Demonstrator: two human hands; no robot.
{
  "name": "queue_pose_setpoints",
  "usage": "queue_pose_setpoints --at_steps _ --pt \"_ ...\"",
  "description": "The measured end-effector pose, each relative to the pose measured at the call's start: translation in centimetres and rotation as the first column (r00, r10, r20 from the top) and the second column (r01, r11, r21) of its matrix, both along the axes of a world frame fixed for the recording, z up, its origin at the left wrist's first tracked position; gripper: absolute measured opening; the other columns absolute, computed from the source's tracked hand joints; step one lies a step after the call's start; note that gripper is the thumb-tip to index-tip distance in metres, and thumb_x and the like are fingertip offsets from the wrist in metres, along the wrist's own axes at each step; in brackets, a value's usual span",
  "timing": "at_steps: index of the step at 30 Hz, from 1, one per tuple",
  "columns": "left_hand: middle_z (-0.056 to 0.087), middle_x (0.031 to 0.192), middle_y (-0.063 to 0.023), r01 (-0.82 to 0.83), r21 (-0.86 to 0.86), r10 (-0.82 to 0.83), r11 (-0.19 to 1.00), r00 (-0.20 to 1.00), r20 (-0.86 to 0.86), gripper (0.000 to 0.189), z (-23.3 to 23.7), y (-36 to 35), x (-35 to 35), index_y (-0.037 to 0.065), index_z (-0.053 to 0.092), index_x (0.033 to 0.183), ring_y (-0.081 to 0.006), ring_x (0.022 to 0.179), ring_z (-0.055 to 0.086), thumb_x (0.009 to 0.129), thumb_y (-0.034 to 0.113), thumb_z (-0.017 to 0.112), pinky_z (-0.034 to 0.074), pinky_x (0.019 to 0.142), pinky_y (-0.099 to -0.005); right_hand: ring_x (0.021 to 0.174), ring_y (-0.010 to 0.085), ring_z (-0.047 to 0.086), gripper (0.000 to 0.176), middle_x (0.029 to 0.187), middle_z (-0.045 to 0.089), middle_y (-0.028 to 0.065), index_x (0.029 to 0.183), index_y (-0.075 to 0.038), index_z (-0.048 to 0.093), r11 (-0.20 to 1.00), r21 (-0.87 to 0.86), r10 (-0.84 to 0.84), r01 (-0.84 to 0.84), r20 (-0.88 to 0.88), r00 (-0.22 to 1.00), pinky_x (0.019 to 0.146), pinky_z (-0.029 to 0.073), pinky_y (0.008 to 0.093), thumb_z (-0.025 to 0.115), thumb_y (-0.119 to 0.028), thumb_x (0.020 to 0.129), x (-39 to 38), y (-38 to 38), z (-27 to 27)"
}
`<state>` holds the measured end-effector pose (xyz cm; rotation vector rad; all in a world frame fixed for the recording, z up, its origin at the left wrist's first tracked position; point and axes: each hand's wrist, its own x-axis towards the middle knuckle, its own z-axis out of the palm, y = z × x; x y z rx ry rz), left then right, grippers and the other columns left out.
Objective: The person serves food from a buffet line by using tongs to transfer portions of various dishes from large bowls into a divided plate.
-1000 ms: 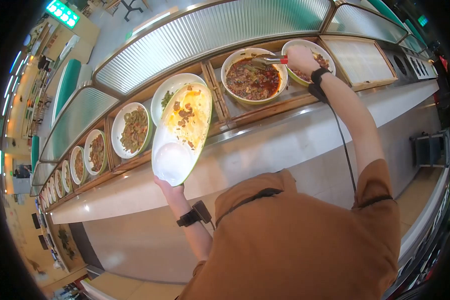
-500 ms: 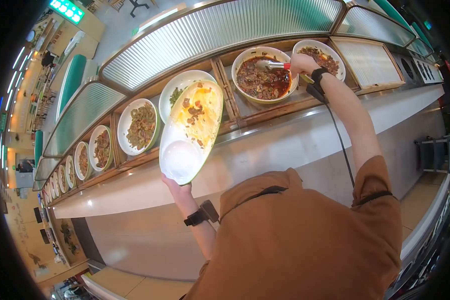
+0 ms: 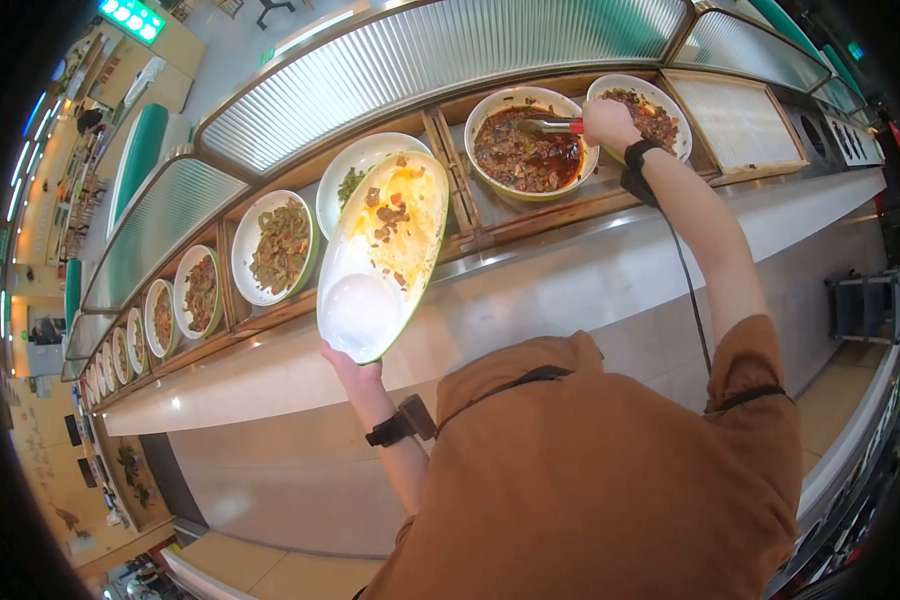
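Note:
My left hand (image 3: 355,375) is closed on the near end of a large oval white dish (image 3: 362,312), which is tilted toward me. Orange sauce smears and brown food bits cling to its upper half. My right hand (image 3: 610,124) grips the red handle of metal tongs (image 3: 555,126). The tongs' tips reach into a round white bowl (image 3: 532,194) of chopped food in dark red oil. Right behind that hand stands another bowl (image 3: 686,140) of brown chopped food. The oval dish partly hides a white bowl (image 3: 375,145) with a little green food.
A row of food bowls (image 3: 238,262) runs left along the wood-framed counter. Ribbed glass screens (image 3: 420,70) line its far side. At right lies a framed translucent panel (image 3: 735,125). A pale counter ledge (image 3: 570,275) runs between the bowls and my body.
The tongs have turned slightly in the red-oil bowl, their metal end now showing darker and narrower. My left hand keeps the oval dish almost where it was.

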<state>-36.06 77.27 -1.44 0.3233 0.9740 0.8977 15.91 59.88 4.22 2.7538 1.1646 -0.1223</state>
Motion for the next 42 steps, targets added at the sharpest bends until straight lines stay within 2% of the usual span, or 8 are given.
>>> queue_pose_setpoints --at_steps 7,13,17,20,23,35,38,42 --pt "0.056 0.132 -0.0054 0.001 0.007 -0.001 1.0 1.0 -0.024 0.049 0.9 -0.3 0.4 0.012 0.052 0.13 -0.0254 0.119 0.055 0.096 0.041 0.031 0.048 0.098 -0.0428 0.074 0.0325 0.069 0.032 0.079 0.069 0.0197 0.084 0.002 0.07 0.999 -0.02 0.046 -0.049 -0.139 0.989 0.067 0.055 0.0407 0.078 -0.018 0.059 -0.5 0.1 -0.2" --pt "0.056 0.132 -0.0063 0.026 0.045 -0.025 0.999 0.999 -0.026 0.048 0.4 -0.2 0.3 0.012 0.052 0.131 -0.026 0.118 0.056 0.096 0.039 0.033 0.049 0.096 -0.0426 0.066 0.0267 0.066 0.034 0.071 0.067 0.0126 0.086 -0.002 0.069 0.994 -0.032 -0.113 0.109 -0.381 0.918 0.063 0.052 0.0376 0.079 -0.022 0.061 0.0 -0.1 1.2" --pt "0.056 0.132 -0.0064 0.017 0.023 -0.016 1.0 1.0 -0.016 0.048 0.6 -0.1 0.4 0.011 0.052 0.131 -0.0263 0.118 0.056 0.096 0.039 0.033 0.049 0.097 -0.0429 0.061 0.0265 0.064 0.031 0.066 0.065 0.013 0.082 -0.001 0.069 0.996 -0.073 -0.075 0.055 -0.311 0.947 0.059 0.05 0.0382 0.078 -0.022 0.06 0.3 -1.1 0.6" --pt "0.056 0.132 -0.0064 -0.006 0.008 0.006 1.0 1.0 -0.031 0.048 0.7 -0.1 0.4 0.011 0.052 0.13 -0.0264 0.118 0.056 0.096 0.039 0.032 0.049 0.097 -0.0429 0.051 0.0239 0.06 0.026 0.058 0.061 0.0124 0.072 0.002 0.065 0.998 0.02 -0.049 0.062 -0.398 0.916 0.051 0.047 0.0373 0.077 -0.018 0.061 0.7 -1.8 0.2" --pt "0.056 0.132 -0.0064 -0.024 -0.016 0.024 1.0 0.999 -0.032 0.048 1.1 -0.3 0.7 0.011 0.052 0.13 -0.0265 0.118 0.055 0.097 0.038 0.032 0.048 0.098 -0.0429 0.041 0.0201 0.053 0.023 0.051 0.055 0.0101 0.063 0.003 0.06 0.972 0.135 -0.075 0.191 -0.594 0.801 0.042 0.041 0.0351 0.076 -0.014 0.061 0.0 -2.2 1.3" --pt "0.051 0.137 -0.0055 0.01 0.015 -0.009 1.0 1.0 -0.01 0.054 -0.9 0.5 -0.3 0.013 0.046 0.136 -0.0271 0.124 0.05 0.097 0.047 0.029 0.046 0.1 -0.0448 0.037 0.0128 0.042 0.018 0.047 0.046 0.0034 0.06 0.0 0.057 0.917 0.147 -0.101 0.37 -0.812 0.574 0.035 0.028 0.0289 0.073 -0.008 0.063 -0.4 -3.1 -1.1" --pt "0.051 0.137 -0.0051 0.032 0.037 -0.031 0.999 0.999 -0.018 0.053 -0.7 0.6 -0.1 0.013 0.046 0.136 -0.0265 0.124 0.051 0.098 0.047 0.03 0.046 0.099 -0.0446 0.041 0.0168 0.048 0.023 0.052 0.051 0.0076 0.062 0.002 0.059 0.977 0.065 -0.107 0.202 -0.675 0.73 0.04 0.032 0.0329 0.074 -0.014 0.068 -0.9 -2.5 -1.3" --pt "0.057 0.129 -0.0069 0.004 0.052 -0.002 0.999 0.999 -0.039 0.045 0.5 -0.1 0.5 0.009 0.053 0.128 -0.0251 0.115 0.057 0.097 0.036 0.033 0.051 0.094 -0.0411 0.041 0.0154 0.049 0.017 0.051 0.052 0.0065 0.066 0.001 0.062 0.947 0.118 -0.152 0.299 -0.655 0.74 0.039 0.034 0.0304 0.073 -0.011 0.062 -1.0 -2.4 -1.0"
